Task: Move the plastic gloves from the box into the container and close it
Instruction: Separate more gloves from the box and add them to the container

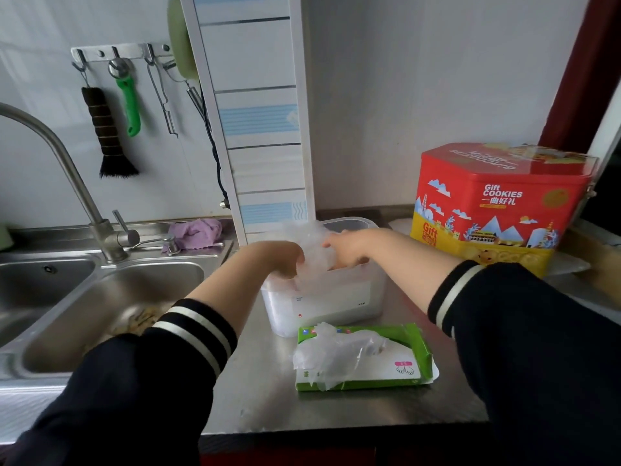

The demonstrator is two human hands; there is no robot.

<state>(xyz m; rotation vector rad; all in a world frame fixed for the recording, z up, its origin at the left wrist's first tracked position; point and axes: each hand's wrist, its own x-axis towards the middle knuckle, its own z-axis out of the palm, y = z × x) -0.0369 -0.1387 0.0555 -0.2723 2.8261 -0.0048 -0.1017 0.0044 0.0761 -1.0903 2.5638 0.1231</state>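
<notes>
Gloves (pixel 311 245): thin, clear, crinkly plastic, one bunched wad held over the open mouth of the container (pixel 322 297). Container = landmark; translucent white tub w/ small label on its near wall, no lid on it, lid not identifiable in view. Left hand (pixel 285 258) grips the wad at the tub's left rim, fingers curled round the film; right hand (pixel 346 248) pinches the wad's other side, reaching partly into the tub, fingertips hidden. Box (pixel 364 358), green/white, lies flat just in front of the container; more film (pixel 336 351) sticks out of its torn top, so approx. not emptied yet. Judgement: transfer under way; left = push this wad down, fetch remainder from box, find lid, close. Red cookie tin (pixel 500 206) stands right of container; sink (pixel 111 297) to its left.
</notes>
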